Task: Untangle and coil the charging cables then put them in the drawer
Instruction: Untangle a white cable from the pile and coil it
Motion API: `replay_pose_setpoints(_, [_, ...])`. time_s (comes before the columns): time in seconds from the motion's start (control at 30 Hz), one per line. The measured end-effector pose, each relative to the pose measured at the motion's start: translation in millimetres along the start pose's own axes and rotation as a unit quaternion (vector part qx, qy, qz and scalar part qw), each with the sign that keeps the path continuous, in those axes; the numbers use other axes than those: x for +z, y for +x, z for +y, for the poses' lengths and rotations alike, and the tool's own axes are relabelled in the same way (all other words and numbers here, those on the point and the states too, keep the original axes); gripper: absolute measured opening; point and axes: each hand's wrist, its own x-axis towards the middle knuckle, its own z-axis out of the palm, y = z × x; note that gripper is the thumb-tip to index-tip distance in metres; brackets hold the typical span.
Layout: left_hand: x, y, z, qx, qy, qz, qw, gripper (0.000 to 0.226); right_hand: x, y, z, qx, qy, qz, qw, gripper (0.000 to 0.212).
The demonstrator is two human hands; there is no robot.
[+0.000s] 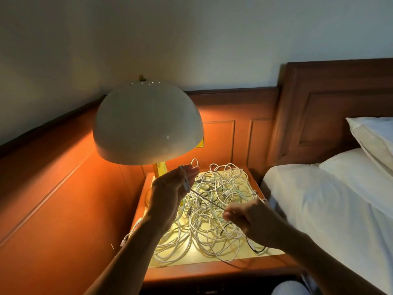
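A bed (319, 209) with white sheets fills the right side, with a pillow (374, 137) at its head against a dark wooden headboard (329, 107). Wood panelling (53, 188) runs along the wall to the left. A lit lamp (146, 126) with a pale dome shade stands at the back left of the tabletop (191, 273), just beside the bed.

A loose heap of cables (221, 188), nearly all white, covers most of the tabletop in the lamp's glow, with loops crossing over and under each other. One dark lead (255, 250) lies at the front right edge of the heap, and a few white loops hang over the tabletop's left side.

The left hand (170, 192) is raised above the heap's back left part, just under the shade's rim, palm turned to the right. Its grip is clamped on one end of a single cable (207, 201), with the plug end lying across the fingers and pointing up. From there the cable runs taut, down and to the right, above the heap, to the right hand (251, 220). That hand hovers over the heap's right side with fingers curled, its grip pinched together on the cable at the fingertips. Beyond the right hand I cannot tell where the cable goes among the other loops.
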Motion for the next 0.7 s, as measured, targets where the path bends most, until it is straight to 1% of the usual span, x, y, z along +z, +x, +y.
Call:
replay_pose_setpoints(0.07, [11,-6,8,0.05,0.067,0.01,0.996,0.029,-13,1,-4,-0.013,-0.024,0.002,1.0,0.038])
replay_pose_setpoints(0.1, [17,-7,10,0.086,0.129,0.007,0.988,0.031,-20,3,-8,-0.02,-0.034,0.009,0.999,0.039])
replay_pose_setpoints(0.13, [20,-7,9,0.123,0.197,0.003,0.973,0.032,-25,5,-12,-0.028,-0.043,0.013,0.999,0.039])
replay_pose_setpoints(0.2, [23,-4,2,0.175,0.337,-0.027,0.925,0.029,-36,10,-18,-0.041,-0.067,0.017,0.997,0.031])
replay_pose_setpoints(0.23, [24,-4,-1,0.186,0.386,-0.045,0.903,0.028,-41,13,-19,-0.041,-0.08,0.019,0.996,0.025])
replay_pose_setpoints(0.27, [24,-4,-4,0.19,0.412,-0.068,0.888,0.027,-46,15,-20,-0.041,-0.094,0.024,0.994,0.021])
replay_pose_setpoints(0.33, [26,-9,-7,0.162,0.419,-0.128,0.884,0.023,-56,21,-20,-0.064,-0.122,0.04,0.99,0.015])
replay_pose_setpoints(0.4, [27,-11,-7,0.08,0.385,-0.177,0.902,0.023,-66,28,-21,-0.09,-0.128,0.055,0.986,0.012])
replay_pose_setpoints(0.47, [28,-13,2,-0.01,0.331,-0.213,0.919,0.026,-77,37,-22,-0.095,-0.105,0.076,0.987,0.018])
replay_pose_setpoints(0.53, [27,-16,9,-0.067,0.265,-0.252,0.928,0.031,-84,45,-22,-0.089,-0.086,0.094,0.988,0.022])
replay_pose_setpoints(0.6, [30,-20,22,-0.088,0.233,-0.276,0.928,0.034,-86,52,-20,-0.09,-0.073,0.113,0.987,0.016])
replay_pose_setpoints(0.67, [30,-21,30,-0.091,0.217,-0.283,0.93,0.03,-85,59,-16,-0.076,-0.045,0.133,0.987,0.008])
replay_pose_setpoints(0.7, [31,-21,33,-0.091,0.211,-0.274,0.934,0.028,-85,62,-14,-0.064,-0.028,0.14,0.988,0.006])
